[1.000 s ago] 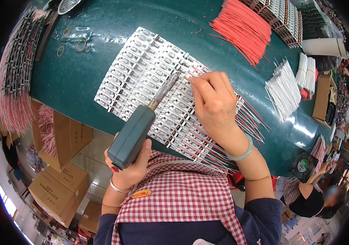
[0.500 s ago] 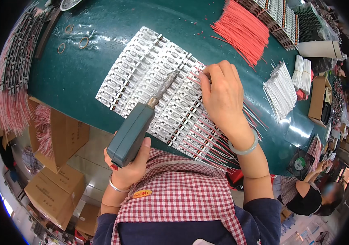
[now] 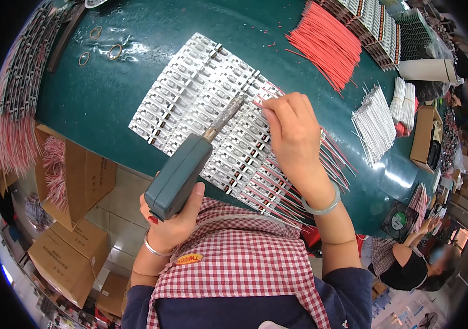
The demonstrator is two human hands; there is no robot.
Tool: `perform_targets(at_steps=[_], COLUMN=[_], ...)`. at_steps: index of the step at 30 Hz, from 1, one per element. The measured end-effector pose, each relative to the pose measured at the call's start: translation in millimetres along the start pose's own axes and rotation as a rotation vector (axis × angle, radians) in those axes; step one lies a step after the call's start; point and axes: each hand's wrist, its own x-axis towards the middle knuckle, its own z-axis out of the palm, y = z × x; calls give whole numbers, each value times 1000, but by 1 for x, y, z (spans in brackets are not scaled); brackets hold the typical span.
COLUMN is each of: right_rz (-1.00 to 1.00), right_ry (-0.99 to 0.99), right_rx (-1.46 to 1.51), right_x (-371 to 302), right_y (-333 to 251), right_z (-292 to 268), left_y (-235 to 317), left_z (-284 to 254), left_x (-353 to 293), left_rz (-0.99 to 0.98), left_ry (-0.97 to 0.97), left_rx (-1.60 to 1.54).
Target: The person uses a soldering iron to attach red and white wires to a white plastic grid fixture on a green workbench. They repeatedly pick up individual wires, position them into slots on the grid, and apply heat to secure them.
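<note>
A panel of small white moulded parts in rows (image 3: pixel 182 88) lies on the green table in front of me. My left hand (image 3: pixel 174 227) grips a dark green soldering gun (image 3: pixel 178 172). Its long metal tip reaches over the middle rows, close to the fingertips of my right hand (image 3: pixel 298 134). Those fingers pinch a thin red wire (image 3: pixel 259 104) at the panel's right side; its far end is hidden by the hand. Several red and white wires (image 3: pixel 272 183) stick out from the nearer right rows, partly beneath my right wrist.
Loose red wires (image 3: pixel 327 46) lie at the back right, white wires (image 3: pixel 375 125) farther right. Stacked panels (image 3: pixel 373 27) stand behind. A small black fan (image 3: pixel 400 220) sits at the right edge. Rubber bands (image 3: pixel 115 52) lie back left. Cardboard boxes (image 3: pixel 69 257) stand lower left; another person (image 3: pixel 409 263) sits at right.
My right hand has shifted slightly left and toward me, still pinching at the panel's right side. The soldering gun has moved a little to the right, its tip nearer those fingers.
</note>
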Motion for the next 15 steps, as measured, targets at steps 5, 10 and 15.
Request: perform_targets(at_steps=[5,10,15], right_rz=[27,46,61], right_ry=[-8,-12,-7], right_rx=[-44,-54,-15], right_x=[2,4,2], right_y=[-2,-3,-1], right_z=[5,8,10], left_y=[-2,-3,2], left_z=[2,7,7], left_x=[0,1,6], left_rz=[79,5,-16], left_ry=[-27,-24,-64], left_rx=[68,-16,24])
